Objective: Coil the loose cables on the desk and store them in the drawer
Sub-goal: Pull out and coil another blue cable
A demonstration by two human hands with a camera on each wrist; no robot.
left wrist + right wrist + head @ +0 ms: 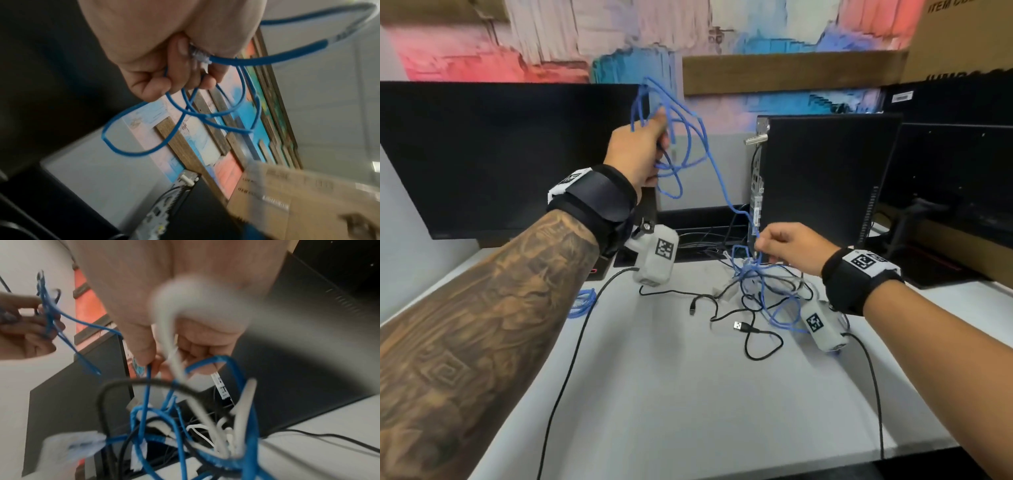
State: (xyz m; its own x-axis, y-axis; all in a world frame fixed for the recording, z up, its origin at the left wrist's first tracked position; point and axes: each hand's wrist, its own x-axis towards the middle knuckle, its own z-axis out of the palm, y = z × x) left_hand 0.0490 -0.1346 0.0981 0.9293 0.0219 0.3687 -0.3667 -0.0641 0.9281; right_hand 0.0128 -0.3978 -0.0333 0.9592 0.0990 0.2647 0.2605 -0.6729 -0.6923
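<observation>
My left hand [643, 150] is raised in front of the monitor and grips several loops of a blue network cable [681, 137]; its clear plug [200, 56] sits by my thumb in the left wrist view. The cable runs down and right to my right hand [777, 243], which pinches the blue strand [148, 378] above a tangle [760, 291] of blue, black and white cables on the white desk [671, 394]. A white cable [170, 344] crosses my right palm. A black USB cable [743, 327] lies loose beside the tangle. No drawer is in view.
A black monitor [500, 154] stands at the back left, a black computer tower [825, 174] at the back right, with another dark screen [955, 178] beyond it. A small coil of blue cable [583, 303] lies at the desk's left. Cardboard boxes [962, 37] sit upper right.
</observation>
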